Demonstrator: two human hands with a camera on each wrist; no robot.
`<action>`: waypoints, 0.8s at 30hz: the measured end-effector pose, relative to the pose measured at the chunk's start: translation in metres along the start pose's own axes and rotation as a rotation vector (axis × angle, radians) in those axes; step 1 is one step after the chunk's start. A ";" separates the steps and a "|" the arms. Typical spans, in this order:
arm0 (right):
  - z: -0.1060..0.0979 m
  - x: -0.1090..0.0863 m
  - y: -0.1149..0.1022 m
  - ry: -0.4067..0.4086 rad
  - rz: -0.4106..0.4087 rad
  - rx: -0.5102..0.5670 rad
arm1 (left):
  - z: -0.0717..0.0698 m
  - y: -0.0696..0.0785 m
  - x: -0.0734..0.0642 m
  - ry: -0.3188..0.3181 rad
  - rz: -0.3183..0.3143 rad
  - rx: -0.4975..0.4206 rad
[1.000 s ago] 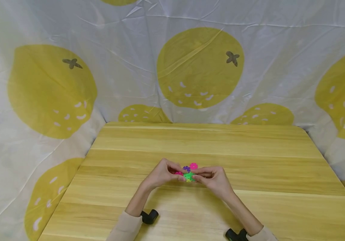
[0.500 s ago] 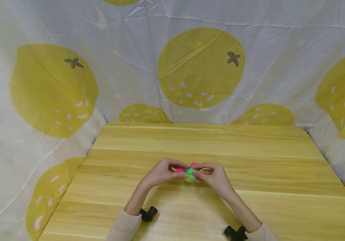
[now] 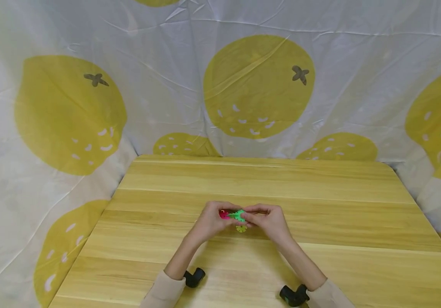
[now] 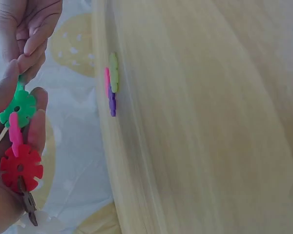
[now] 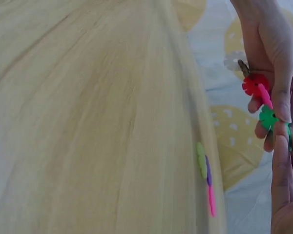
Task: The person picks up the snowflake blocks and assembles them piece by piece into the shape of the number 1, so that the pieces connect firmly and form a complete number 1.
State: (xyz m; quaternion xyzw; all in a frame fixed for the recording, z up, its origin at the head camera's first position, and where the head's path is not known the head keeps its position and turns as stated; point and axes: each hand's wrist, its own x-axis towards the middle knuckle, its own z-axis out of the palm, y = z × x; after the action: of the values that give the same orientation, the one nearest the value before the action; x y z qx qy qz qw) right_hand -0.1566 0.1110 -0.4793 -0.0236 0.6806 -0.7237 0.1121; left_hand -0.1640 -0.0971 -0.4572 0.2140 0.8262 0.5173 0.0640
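My left hand [image 3: 209, 224] holds a chain of notched plastic snowflake discs above the table. In the left wrist view the chain runs from a green disc [image 4: 20, 109] through a pink disc [image 4: 14, 134] and a red disc [image 4: 21, 167] to a brown disc [image 4: 27, 200] and a clear whitish disc [image 4: 41, 223]. My right hand [image 3: 270, 222] pinches another green disc [image 5: 290, 136], seen edge-on against the chain's green end. Fingers cover the joint, so I cannot tell whether the two greens interlock. The fingertips of both hands meet there.
On the wooden table [image 3: 320, 205] lie a yellow-green disc [image 3: 241, 229], a purple disc [image 4: 112, 102] and a pink loose disc [image 5: 212, 201], close together below the hands. A lemon-print cloth [image 3: 158, 85] hangs behind the table.
Both hands have shifted slightly up, and the right has come left toward the other. The chain has turned in the fingers. The hands now hide the purple and pink loose discs in the head view.
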 end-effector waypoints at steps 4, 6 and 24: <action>-0.001 0.002 0.001 -0.005 0.001 -0.006 | -0.003 -0.004 -0.001 0.027 0.013 0.008; -0.002 0.004 0.003 -0.007 0.006 -0.024 | -0.005 -0.007 -0.002 0.036 0.006 0.025; -0.015 0.010 0.009 -0.171 0.068 -0.247 | -0.027 -0.025 -0.009 0.033 -0.077 0.038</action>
State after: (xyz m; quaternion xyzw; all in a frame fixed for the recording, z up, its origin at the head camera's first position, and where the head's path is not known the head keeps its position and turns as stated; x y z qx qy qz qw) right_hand -0.1683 0.1231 -0.4901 -0.0755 0.7527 -0.6257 0.1904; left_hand -0.1720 -0.1327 -0.4681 0.1748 0.8443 0.5023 0.0664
